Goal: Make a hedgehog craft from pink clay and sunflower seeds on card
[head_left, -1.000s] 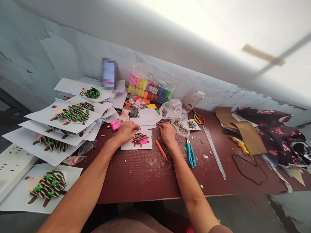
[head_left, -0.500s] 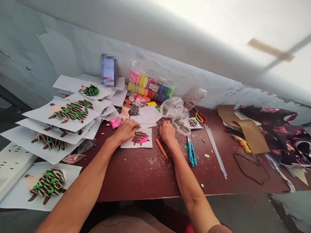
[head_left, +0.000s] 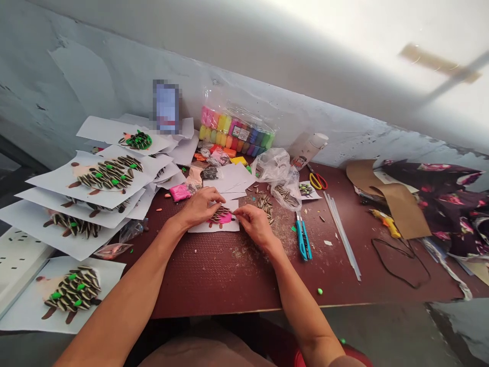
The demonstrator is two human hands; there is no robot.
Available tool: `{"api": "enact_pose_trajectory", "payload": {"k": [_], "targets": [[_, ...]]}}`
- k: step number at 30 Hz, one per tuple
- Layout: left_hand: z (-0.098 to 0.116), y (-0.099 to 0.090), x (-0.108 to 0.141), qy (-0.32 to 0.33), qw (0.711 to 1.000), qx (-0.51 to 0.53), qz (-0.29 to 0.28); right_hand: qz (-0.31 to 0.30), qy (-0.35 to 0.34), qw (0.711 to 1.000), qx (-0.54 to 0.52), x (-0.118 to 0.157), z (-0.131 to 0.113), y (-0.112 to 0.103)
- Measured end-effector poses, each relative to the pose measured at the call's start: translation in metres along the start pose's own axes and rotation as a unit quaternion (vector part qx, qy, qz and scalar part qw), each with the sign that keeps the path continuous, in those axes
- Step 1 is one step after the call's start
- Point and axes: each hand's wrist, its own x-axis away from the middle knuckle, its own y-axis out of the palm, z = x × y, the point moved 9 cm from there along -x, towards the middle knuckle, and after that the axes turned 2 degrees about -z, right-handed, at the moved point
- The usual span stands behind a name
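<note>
A small white paper (head_left: 202, 227) lies on the dark red table, bearing a pink clay shape (head_left: 226, 217) set with striped sunflower seeds. My left hand (head_left: 201, 205) rests on the paper's upper left, its fingers bent beside the seeds; whether they hold anything is hidden. At the right edge of the pink shape, my right hand (head_left: 252, 222) pinches a seed between thumb and forefinger. Behind the right hand lies a pile of loose seeds (head_left: 264, 203).
Stacked papers with seed hedgehogs (head_left: 89, 191) stand at left. Coloured clay packs (head_left: 237, 133), a plastic bag (head_left: 272, 164) and a bottle (head_left: 310, 148) are at the back. A teal cutter (head_left: 302, 238), scissors (head_left: 318, 180), clear sticks (head_left: 344, 237) and a glue gun (head_left: 386, 221) lie right.
My right hand has moved left from the seed pile to the pink shape, uncovering the pile. The orange pen seen earlier beside that hand is out of sight. The view has shifted slightly.
</note>
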Motion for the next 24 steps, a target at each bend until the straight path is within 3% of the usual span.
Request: {"api": "enact_pose_trajectory", "payload": {"k": [17,24], "targets": [[-0.0051,0.0073,-0.0009,-0.007,1.000,-0.009,-0.022,0.010,0.000,0.997,0.075,-0.0015,-0.0059,-0.0001],[-0.0037,0.0078,-0.0006,-0.004,1.000,-0.017,-0.020,-0.013,0.011,0.994,0.106,-0.0022,-0.0094,0.0040]]}}
